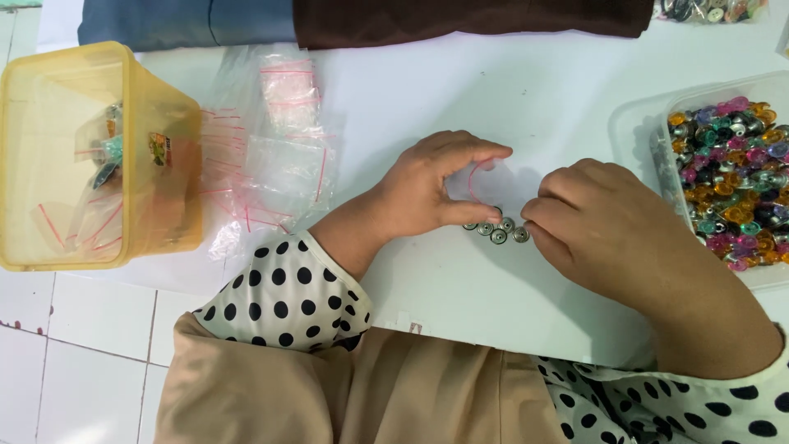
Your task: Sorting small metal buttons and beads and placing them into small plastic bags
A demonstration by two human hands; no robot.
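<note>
Our left hand [436,185] pinches a small clear bag [481,182] with a red zip strip, thumb below and fingers arched above, holding its mouth toward a cluster of about 5 small metal buttons [498,229] on the white table [460,296]. Our right hand [600,222] has its fingers curled together, tips touching the buttons' right edge. We judge the buttons light, hard and prone to roll or slide; the bag is thin, limp and slippery, best gripped at the stiffer strip. Spare bags [279,156] lie left, beside a yellow tub [160,99]; a tray [637,123] of coloured buttons sits right.
</note>
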